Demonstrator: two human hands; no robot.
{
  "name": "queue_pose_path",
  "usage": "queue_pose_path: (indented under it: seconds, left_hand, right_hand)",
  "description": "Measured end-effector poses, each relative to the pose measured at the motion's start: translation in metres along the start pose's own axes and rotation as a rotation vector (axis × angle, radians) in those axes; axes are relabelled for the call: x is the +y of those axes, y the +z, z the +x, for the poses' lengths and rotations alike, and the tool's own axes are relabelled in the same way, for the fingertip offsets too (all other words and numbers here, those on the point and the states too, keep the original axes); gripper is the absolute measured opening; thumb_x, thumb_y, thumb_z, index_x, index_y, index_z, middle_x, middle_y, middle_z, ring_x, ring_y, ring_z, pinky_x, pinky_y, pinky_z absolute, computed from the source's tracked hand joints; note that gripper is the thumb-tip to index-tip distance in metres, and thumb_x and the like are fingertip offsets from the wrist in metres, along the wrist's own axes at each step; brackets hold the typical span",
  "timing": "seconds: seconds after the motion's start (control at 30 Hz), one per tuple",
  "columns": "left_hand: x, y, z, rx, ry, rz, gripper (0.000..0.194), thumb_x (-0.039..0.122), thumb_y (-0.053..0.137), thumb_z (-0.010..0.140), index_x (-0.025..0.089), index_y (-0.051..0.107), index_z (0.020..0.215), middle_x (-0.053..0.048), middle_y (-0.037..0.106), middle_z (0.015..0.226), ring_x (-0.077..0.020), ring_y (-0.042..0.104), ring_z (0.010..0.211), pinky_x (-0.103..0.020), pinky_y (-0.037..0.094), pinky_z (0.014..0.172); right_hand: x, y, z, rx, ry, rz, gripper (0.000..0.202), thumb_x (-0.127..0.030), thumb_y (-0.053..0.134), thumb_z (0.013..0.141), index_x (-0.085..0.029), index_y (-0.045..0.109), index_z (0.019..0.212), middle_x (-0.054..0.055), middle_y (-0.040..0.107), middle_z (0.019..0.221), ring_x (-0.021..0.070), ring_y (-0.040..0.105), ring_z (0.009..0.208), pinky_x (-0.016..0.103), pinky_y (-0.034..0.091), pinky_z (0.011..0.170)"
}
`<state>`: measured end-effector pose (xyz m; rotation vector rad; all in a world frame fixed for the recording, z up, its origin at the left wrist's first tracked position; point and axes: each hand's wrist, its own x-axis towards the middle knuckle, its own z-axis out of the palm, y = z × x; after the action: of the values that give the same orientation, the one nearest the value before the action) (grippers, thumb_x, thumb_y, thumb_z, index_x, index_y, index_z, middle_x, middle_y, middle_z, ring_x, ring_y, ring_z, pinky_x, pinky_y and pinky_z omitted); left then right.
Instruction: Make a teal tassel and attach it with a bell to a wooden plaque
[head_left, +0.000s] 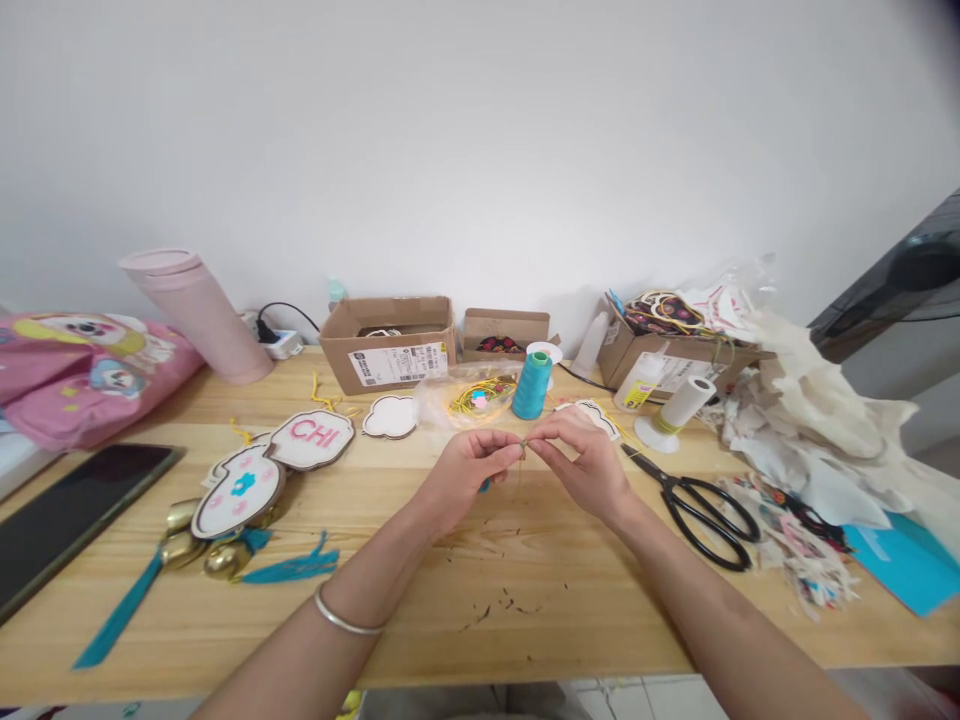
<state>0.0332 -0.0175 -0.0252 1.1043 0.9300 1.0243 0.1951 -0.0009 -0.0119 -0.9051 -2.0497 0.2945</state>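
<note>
- Nearest me, dark snippets litter the pale wooden desk; a silver bangle rings my left wrist.
- To the left, teal tassels and brass-coloured bells lie by a white tag with a blue flower. Just beyond it is a tag lettered "CHI". The decoration on both looks done.
- To the right lie black-handled scissors, out of my hands.
- At the centre, the fingertips of my left hand and right hand meet, both pinching a thin yellowish cord. This part seems under way; it is too small to tell whether any knot is formed. A scrap of teal shows under my left hand, mostly hidden.
- Past my hands sit a plain white cloud-shaped tag, with no decoration visible and so seemingly left to do, yellow cords in clear plastic, and a teal thread cone.
- Farthest, cardboard boxes stand before a white wall.
</note>
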Motion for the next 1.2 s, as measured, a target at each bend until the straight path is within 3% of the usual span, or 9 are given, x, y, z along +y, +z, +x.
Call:
queue_pose_path:
  seconds: [0.17, 0.3, 0.47, 0.67, 0.77, 0.87, 0.97, 1.07, 1.2]
  left_hand:
    - [-0.002, -0.002, 0.003, 0.094, 0.052, -0.065, 0.020, 0.032, 0.065, 0.063, 0.014, 0.062, 0.073, 0.004, 0.049, 0.055, -0.0042, 0.038, 0.048, -0.019, 0.027, 0.047]
    - [0.003, -0.001, 0.000, 0.153, 0.081, -0.032, 0.020, 0.032, 0.063, 0.065, 0.014, 0.062, 0.074, 0.002, 0.055, 0.061, -0.0052, 0.041, 0.051, -0.019, 0.030, 0.048]
    - [0.008, 0.002, -0.003, 0.222, 0.108, 0.055, 0.017, 0.030, 0.063, 0.065, 0.014, 0.062, 0.072, 0.002, 0.058, 0.061, -0.0066, 0.047, 0.055, -0.019, 0.037, 0.053]
    - [0.002, -0.002, 0.003, 0.339, 0.189, 0.245, 0.020, 0.032, 0.062, 0.064, 0.014, 0.063, 0.072, -0.001, 0.064, 0.070, -0.0119, 0.055, 0.065, -0.025, 0.044, 0.063]
    - [-0.001, -0.002, 0.003, 0.333, 0.189, 0.338, 0.020, 0.031, 0.062, 0.064, 0.013, 0.064, 0.073, -0.003, 0.065, 0.072, -0.0143, 0.057, 0.068, -0.027, 0.045, 0.065]
    - [-0.001, 0.002, 0.000, 0.277, 0.245, 0.473, 0.016, 0.028, 0.059, 0.066, 0.014, 0.063, 0.073, -0.003, 0.065, 0.072, -0.0148, 0.058, 0.068, -0.027, 0.045, 0.065]
    - [0.002, 0.005, -0.003, 0.173, 0.347, 0.626, 0.011, 0.024, 0.055, 0.070, 0.015, 0.062, 0.071, -0.002, 0.064, 0.071, -0.0136, 0.057, 0.068, -0.026, 0.044, 0.064]
    - [0.004, 0.006, -0.004, 0.072, 0.465, 0.703, 0.008, 0.017, 0.053, 0.072, 0.016, 0.061, 0.070, -0.002, 0.063, 0.072, -0.0119, 0.056, 0.068, -0.024, 0.043, 0.066]
    - [0.002, 0.003, -0.003, 0.058, 0.620, 0.737, 0.008, 0.014, 0.053, 0.074, 0.016, 0.060, 0.071, -0.002, 0.062, 0.073, -0.0112, 0.055, 0.070, -0.023, 0.043, 0.066]
  right_hand:
    - [-0.009, 0.002, -0.002, 0.162, -0.016, -0.112, 0.009, -0.030, 0.058, 0.072, -0.021, 0.060, 0.072, 0.004, 0.062, 0.074, 0.0183, 0.055, 0.075, 0.034, 0.041, 0.071]
    - [-0.016, 0.013, -0.004, 0.031, 0.024, -0.060, 0.011, -0.031, 0.061, 0.070, -0.021, 0.060, 0.066, 0.002, 0.061, 0.064, 0.0153, 0.053, 0.063, 0.030, 0.041, 0.060]
    - [-0.009, 0.025, -0.009, -0.060, 0.097, 0.079, 0.012, -0.021, 0.051, 0.078, -0.020, 0.058, 0.068, 0.001, 0.060, 0.067, 0.0129, 0.053, 0.067, 0.027, 0.042, 0.064]
    - [-0.011, 0.009, -0.006, -0.040, -0.181, -0.379, 0.016, -0.017, 0.047, 0.080, -0.020, 0.060, 0.072, 0.003, 0.059, 0.068, 0.0141, 0.045, 0.065, 0.028, 0.032, 0.059]
    - [-0.016, -0.001, -0.004, -0.037, -0.319, -0.553, 0.019, -0.016, 0.044, 0.082, -0.021, 0.060, 0.073, 0.002, 0.058, 0.066, 0.0140, 0.043, 0.066, 0.029, 0.029, 0.059]
    - [-0.015, -0.006, -0.002, -0.054, -0.354, -0.550, 0.021, -0.016, 0.042, 0.083, -0.024, 0.061, 0.077, 0.000, 0.059, 0.067, 0.0135, 0.044, 0.068, 0.029, 0.030, 0.064]
    - [-0.009, -0.007, 0.001, -0.007, -0.219, -0.395, 0.016, -0.020, 0.049, 0.080, -0.023, 0.063, 0.073, 0.001, 0.061, 0.070, 0.0137, 0.047, 0.070, 0.029, 0.032, 0.066]
    - [-0.003, -0.004, 0.004, 0.030, -0.008, -0.098, 0.011, -0.022, 0.055, 0.075, -0.020, 0.062, 0.067, 0.002, 0.062, 0.069, 0.0140, 0.051, 0.070, 0.029, 0.036, 0.068]
    - [-0.003, 0.002, 0.003, -0.126, 0.406, 0.341, 0.011, -0.025, 0.056, 0.070, -0.018, 0.060, 0.062, 0.000, 0.058, 0.060, 0.0122, 0.050, 0.058, 0.027, 0.038, 0.058]
